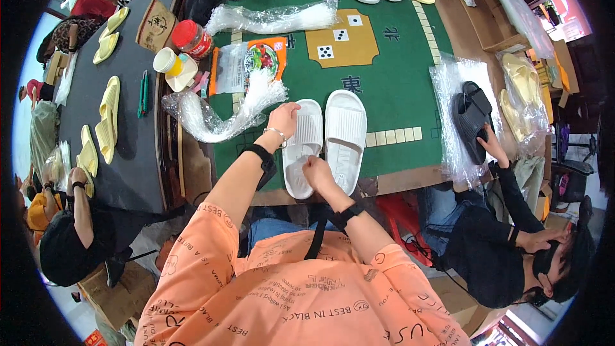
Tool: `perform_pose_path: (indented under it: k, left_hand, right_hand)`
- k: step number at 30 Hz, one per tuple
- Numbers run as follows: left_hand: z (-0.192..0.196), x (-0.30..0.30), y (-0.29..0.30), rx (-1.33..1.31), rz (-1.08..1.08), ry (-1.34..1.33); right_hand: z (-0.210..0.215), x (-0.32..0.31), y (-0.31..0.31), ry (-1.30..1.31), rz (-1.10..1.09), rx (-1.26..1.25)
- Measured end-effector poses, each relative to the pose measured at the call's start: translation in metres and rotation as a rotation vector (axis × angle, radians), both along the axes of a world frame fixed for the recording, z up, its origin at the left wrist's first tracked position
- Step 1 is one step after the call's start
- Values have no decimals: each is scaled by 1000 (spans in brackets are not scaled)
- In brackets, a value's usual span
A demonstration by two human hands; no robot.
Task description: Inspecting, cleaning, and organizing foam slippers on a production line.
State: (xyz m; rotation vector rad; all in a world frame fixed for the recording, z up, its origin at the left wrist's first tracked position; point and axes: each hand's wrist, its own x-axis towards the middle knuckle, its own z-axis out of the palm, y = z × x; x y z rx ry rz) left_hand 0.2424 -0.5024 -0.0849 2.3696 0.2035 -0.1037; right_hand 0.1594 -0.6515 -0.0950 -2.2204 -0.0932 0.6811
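Two white slide sandals lie side by side on the green table (397,90) in front of me. My left hand (284,120) rests on the strap of the left sandal (302,147). My right hand (314,170) presses on the heel part of that same sandal, fingers curled over it. The right sandal (346,134) lies untouched beside it. Both wrists wear black bands, and the left one also has a thin bracelet.
Clear plastic bags (221,112) lie left of the sandals, with a snack packet (253,64) and a red-lidded jar (192,37) beyond. A person at the right holds black sandals (473,122) on plastic. Yellow sandals (106,122) lie on the dark table at left.
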Motion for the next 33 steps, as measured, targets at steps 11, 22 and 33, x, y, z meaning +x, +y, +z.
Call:
perform_pose_path:
  k: [11,22,33]
  left_hand:
    - [3,31,-15,181,-65,542]
    - [-32,44,-3,303,-626,500]
    - [-9,27,-17,-271,-32,627]
  right_hand:
    - [4,20,34,-39,-389,-25]
    - [-15,15,37,-93,-598,107]
    - [-6,2,21,77,-467,183]
